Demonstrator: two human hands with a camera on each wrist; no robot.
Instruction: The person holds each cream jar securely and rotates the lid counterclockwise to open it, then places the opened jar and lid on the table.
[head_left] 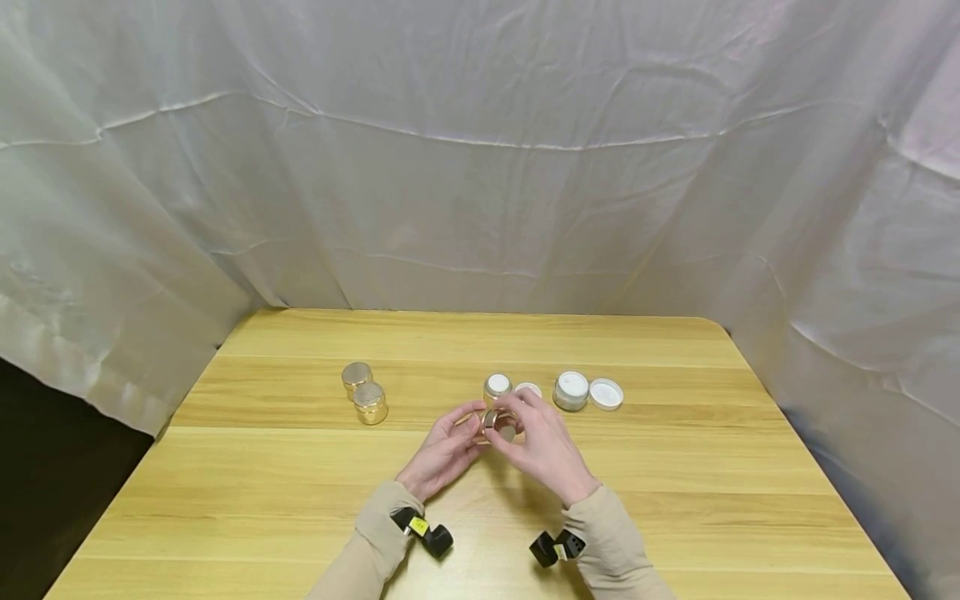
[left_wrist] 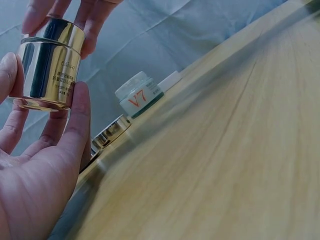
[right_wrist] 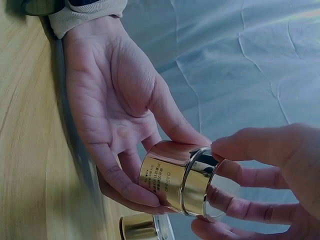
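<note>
A shiny gold cosmetic jar [left_wrist: 50,72] with small dark lettering is held above the table. My left hand [head_left: 442,454] grips its body, thumb on one side and fingers on the other. At the other end, the fingers and thumb of my right hand [head_left: 543,446] pinch the gold lid [left_wrist: 62,31]. The lid sits on the jar, with a thin seam showing between them; whether it is loose cannot be told. Just beyond the hands stands a lidless gold jar [head_left: 497,385] with a white top, and a lid [head_left: 528,389] lies beside it, partly behind my right hand.
To the right, a lidless jar marked V7 [left_wrist: 139,95] stands beside its upturned white lid [head_left: 606,394]. Two gold jars with lids on, one behind [head_left: 356,377] and one in front [head_left: 371,404], stand at the left. Grey cloth [head_left: 480,200] hangs behind the wooden table [head_left: 225,500].
</note>
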